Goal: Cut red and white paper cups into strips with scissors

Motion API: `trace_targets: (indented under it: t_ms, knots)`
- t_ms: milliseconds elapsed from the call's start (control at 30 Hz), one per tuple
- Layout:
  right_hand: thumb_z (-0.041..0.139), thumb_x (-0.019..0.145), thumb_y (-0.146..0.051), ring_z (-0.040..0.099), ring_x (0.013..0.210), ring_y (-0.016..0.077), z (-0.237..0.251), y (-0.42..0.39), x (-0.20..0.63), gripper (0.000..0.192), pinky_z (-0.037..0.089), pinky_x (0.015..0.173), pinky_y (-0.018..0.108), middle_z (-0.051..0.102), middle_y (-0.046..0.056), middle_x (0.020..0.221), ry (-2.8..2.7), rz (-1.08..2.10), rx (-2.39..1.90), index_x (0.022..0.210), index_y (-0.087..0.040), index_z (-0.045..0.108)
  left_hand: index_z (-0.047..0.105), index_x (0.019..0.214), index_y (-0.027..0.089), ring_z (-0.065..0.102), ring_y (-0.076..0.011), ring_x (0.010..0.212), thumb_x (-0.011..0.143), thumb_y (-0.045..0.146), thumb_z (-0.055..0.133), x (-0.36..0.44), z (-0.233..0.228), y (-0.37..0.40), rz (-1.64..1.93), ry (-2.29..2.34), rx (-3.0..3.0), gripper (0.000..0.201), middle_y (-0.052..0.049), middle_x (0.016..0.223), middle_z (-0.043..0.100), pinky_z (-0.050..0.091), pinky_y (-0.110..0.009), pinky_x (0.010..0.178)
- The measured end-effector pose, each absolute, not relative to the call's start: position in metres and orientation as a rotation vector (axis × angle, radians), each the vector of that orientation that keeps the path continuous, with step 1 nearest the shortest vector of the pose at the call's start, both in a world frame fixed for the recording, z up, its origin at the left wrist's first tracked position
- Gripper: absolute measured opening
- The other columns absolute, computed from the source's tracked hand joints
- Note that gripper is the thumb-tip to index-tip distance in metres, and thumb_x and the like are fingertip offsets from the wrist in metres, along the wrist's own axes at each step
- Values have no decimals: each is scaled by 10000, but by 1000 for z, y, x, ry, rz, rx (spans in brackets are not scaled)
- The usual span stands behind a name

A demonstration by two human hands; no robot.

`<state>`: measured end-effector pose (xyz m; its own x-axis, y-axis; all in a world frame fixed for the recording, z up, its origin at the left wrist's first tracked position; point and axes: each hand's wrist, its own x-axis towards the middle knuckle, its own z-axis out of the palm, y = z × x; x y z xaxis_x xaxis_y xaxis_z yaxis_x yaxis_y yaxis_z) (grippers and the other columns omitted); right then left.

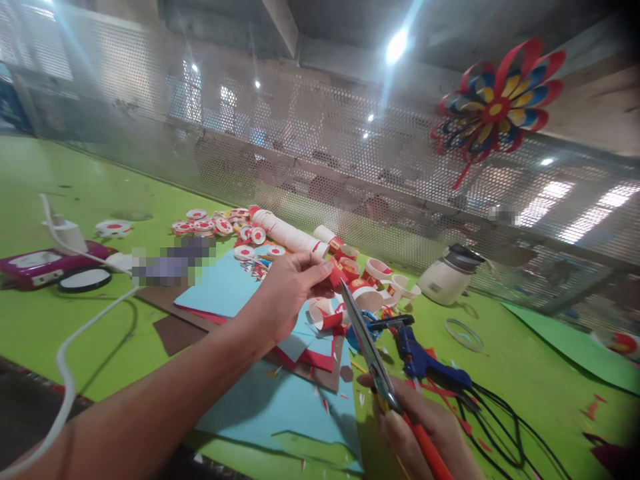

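My left hand pinches a small piece of red paper between thumb and fingers over the middle of the table. In my right hand is a pair of scissors with red handles, the blades pointing up and away. The blade tips are at the red paper; whether they touch it I cannot tell. Red and white cut paper cups lie just behind. Light blue paper sheets, with red and brown sheets among them, lie beneath my left hand.
A blue glue gun and its black cord lie right of the scissors. Behind are a white kettle, a white paper roll and several red-and-white discs. A purple power strip sits left; a paper flower hangs above.
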<state>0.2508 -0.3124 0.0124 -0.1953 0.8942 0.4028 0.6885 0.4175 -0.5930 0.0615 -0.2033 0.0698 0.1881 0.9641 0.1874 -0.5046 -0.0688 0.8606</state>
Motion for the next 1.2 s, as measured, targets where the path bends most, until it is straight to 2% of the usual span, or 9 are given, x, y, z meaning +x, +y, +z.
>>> trace_targets:
  t_ms: [267,600,767,1067,1200]
  knots:
    - [415,861,-563,450,444,119,13,-313,247,481,346,438,217,470,-38,521,-1921,361,-1367,987,-184,682,579,612,128,558,-110,597,721,200,644,68,64,-205,1394,583,949,146,-19,627,607,464,-279,644]
    - [409,862,-565,452,479,136,11,-315,246,465,341,485,235,451,-41,526,-1893,359,-1389,989,-204,673,558,625,134,535,-106,601,736,211,631,74,63,-208,1456,596,912,153,-14,634,579,466,-278,635]
    - [406,855,-581,377,449,121,11,-315,242,488,286,458,235,355,-60,504,-1838,437,-1392,977,-190,671,543,629,138,539,-108,623,740,209,628,77,62,-210,1473,602,891,158,-10,641,575,471,-277,644]
    - [429,835,-592,333,459,117,10,-316,240,473,247,463,234,300,-68,513,-1775,498,-1397,954,-199,666,546,679,136,542,-117,645,754,222,622,80,60,-214,1507,592,877,138,-12,661,578,471,-285,648]
    - [445,837,-556,348,448,118,11,-317,240,447,258,449,234,341,-62,503,-1770,526,-1404,969,-188,663,544,671,141,543,-115,635,749,220,625,80,61,-216,1510,580,846,137,-3,653,569,468,-291,653]
